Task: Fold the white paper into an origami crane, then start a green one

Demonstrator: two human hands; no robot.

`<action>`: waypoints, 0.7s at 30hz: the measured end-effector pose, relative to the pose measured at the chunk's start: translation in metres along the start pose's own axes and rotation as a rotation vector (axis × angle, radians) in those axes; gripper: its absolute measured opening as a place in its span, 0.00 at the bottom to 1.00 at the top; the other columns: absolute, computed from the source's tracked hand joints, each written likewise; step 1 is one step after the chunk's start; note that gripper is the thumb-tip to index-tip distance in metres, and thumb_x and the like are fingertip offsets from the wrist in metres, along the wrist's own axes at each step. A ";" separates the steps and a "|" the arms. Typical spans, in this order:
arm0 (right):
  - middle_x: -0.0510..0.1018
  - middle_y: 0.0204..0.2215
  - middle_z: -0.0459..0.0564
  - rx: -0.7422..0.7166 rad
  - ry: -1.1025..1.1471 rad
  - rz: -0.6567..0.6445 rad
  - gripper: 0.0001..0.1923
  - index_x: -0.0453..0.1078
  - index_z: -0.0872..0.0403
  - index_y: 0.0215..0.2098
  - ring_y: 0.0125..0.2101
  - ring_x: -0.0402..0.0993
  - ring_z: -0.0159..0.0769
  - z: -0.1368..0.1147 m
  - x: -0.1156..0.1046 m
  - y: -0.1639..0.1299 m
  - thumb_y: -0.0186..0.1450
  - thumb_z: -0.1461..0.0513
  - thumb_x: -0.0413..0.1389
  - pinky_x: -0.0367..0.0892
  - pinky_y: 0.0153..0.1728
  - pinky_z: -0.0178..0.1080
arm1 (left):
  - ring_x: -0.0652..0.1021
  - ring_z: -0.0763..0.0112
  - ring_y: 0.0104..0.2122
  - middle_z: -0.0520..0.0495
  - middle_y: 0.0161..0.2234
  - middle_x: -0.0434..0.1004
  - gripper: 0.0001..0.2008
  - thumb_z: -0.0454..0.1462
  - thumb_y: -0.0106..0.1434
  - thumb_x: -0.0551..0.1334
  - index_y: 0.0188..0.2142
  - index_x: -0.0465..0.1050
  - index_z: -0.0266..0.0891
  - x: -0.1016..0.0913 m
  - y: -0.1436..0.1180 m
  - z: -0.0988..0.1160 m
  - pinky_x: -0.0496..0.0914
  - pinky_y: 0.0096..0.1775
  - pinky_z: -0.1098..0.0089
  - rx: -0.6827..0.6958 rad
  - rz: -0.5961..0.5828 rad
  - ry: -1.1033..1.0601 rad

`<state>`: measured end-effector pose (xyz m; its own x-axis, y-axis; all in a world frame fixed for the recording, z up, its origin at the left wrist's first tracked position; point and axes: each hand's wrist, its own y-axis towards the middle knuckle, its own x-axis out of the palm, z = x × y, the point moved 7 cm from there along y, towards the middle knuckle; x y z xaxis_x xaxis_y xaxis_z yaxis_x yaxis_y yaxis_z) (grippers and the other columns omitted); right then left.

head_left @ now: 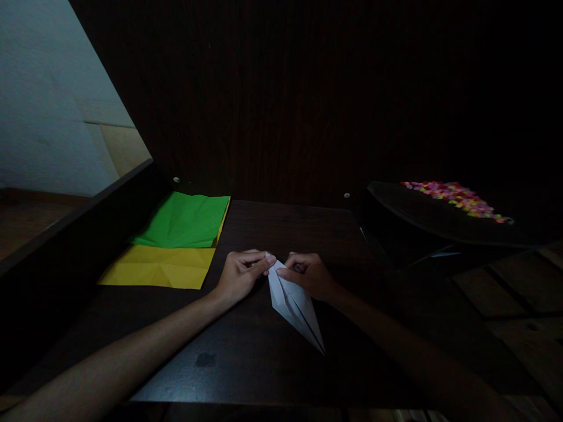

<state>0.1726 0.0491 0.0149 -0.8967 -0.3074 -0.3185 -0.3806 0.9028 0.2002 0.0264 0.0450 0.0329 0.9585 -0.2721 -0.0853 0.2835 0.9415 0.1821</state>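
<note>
A white sheet of paper (294, 302), folded into a long pointed kite shape, is between my two hands over the dark tabletop. Its narrow tip points down and to the right, towards the table's front edge. At the upper end, my left hand (244, 271) pinches the paper's top corner between thumb and fingers. My right hand (310, 275) grips the right upper edge, its thumb lying on the paper and the other fingers curled behind it. Creases and layered flaps show along the paper's middle.
Left of my hands lie a creased green sheet (187, 220) and yellow sheets (158, 266) partly beneath it. A dark panel (281, 105) rises behind the tabletop (176, 340), and a low side board (79, 228) edges the left. Colourful small beads or flowers (457, 199) sit on a dark object at right.
</note>
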 end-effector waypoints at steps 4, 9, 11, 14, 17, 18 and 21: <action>0.68 0.19 0.42 0.001 -0.009 0.003 0.13 0.70 0.56 0.22 0.20 0.58 0.27 -0.001 0.000 0.000 0.59 0.57 0.61 0.55 0.22 0.33 | 0.68 0.73 0.25 0.50 0.22 0.69 0.13 0.39 0.62 0.64 0.23 0.78 0.35 0.001 0.000 -0.001 0.61 0.28 0.73 -0.003 -0.009 0.014; 0.67 0.18 0.42 0.015 0.001 0.002 0.13 0.70 0.55 0.22 0.19 0.57 0.26 0.001 0.001 0.000 0.58 0.56 0.61 0.54 0.20 0.32 | 0.68 0.73 0.25 0.50 0.22 0.69 0.13 0.40 0.62 0.64 0.25 0.79 0.35 0.000 0.001 -0.003 0.61 0.28 0.72 0.003 -0.017 0.021; 0.67 0.18 0.42 0.019 0.010 0.001 0.13 0.70 0.55 0.22 0.19 0.57 0.26 0.002 0.001 0.000 0.58 0.56 0.61 0.54 0.21 0.32 | 0.68 0.73 0.25 0.50 0.22 0.69 0.13 0.41 0.62 0.64 0.25 0.79 0.36 0.000 0.001 -0.004 0.61 0.28 0.72 -0.003 -0.018 0.029; 0.67 0.18 0.42 0.019 0.013 0.006 0.13 0.70 0.55 0.22 0.19 0.57 0.26 0.002 0.001 0.000 0.58 0.56 0.61 0.54 0.21 0.32 | 0.68 0.73 0.24 0.50 0.22 0.69 0.13 0.42 0.61 0.65 0.25 0.79 0.36 -0.001 0.001 -0.004 0.62 0.27 0.72 -0.004 -0.002 0.038; 0.68 0.19 0.42 0.010 0.018 0.015 0.13 0.71 0.56 0.22 0.20 0.59 0.27 0.001 -0.001 0.000 0.58 0.56 0.61 0.54 0.22 0.33 | 0.69 0.73 0.24 0.49 0.22 0.72 0.13 0.43 0.59 0.66 0.26 0.80 0.36 -0.002 0.001 -0.007 0.63 0.27 0.72 -0.029 0.025 0.027; 0.68 0.19 0.42 0.009 0.021 0.018 0.13 0.71 0.56 0.22 0.20 0.59 0.27 0.001 -0.001 0.000 0.58 0.56 0.61 0.55 0.22 0.33 | 0.70 0.73 0.24 0.49 0.22 0.74 0.12 0.44 0.58 0.67 0.27 0.81 0.36 -0.003 0.002 -0.010 0.64 0.27 0.72 -0.054 0.043 0.014; 0.68 0.19 0.43 0.003 0.028 0.021 0.13 0.71 0.56 0.22 0.20 0.60 0.27 0.000 -0.003 0.000 0.59 0.55 0.62 0.55 0.22 0.33 | 0.72 0.72 0.23 0.48 0.24 0.78 0.12 0.44 0.54 0.69 0.30 0.81 0.36 -0.006 0.003 -0.018 0.66 0.27 0.72 -0.115 0.107 -0.029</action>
<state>0.1754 0.0497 0.0157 -0.9105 -0.2969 -0.2877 -0.3611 0.9100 0.2038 0.0209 0.0525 0.0165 0.9840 -0.1732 -0.0424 0.1760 0.9816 0.0747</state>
